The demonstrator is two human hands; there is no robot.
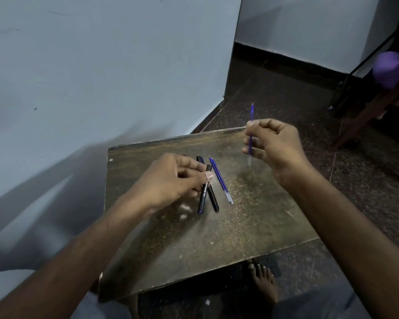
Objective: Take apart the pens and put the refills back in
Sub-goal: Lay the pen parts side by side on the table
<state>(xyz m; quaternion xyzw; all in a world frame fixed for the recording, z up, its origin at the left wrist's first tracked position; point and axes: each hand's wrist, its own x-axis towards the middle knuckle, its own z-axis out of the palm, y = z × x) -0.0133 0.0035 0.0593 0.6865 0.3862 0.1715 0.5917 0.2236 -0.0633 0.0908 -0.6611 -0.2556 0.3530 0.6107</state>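
My right hand pinches a blue refill and holds it upright above the far right part of the small wooden table. My left hand grips a black pen barrel with white lettering between thumb and fingers, its lower end near the tabletop. A second black pen barrel lies on the table and crosses under the first. Just right of the barrels, a blue refill with a clear end lies flat.
A pale wall runs along the left and behind the table. Dark speckled floor surrounds the table on the right. A wooden chair frame with a purple cloth stands at the far right. A bare foot rests below the table's near edge.
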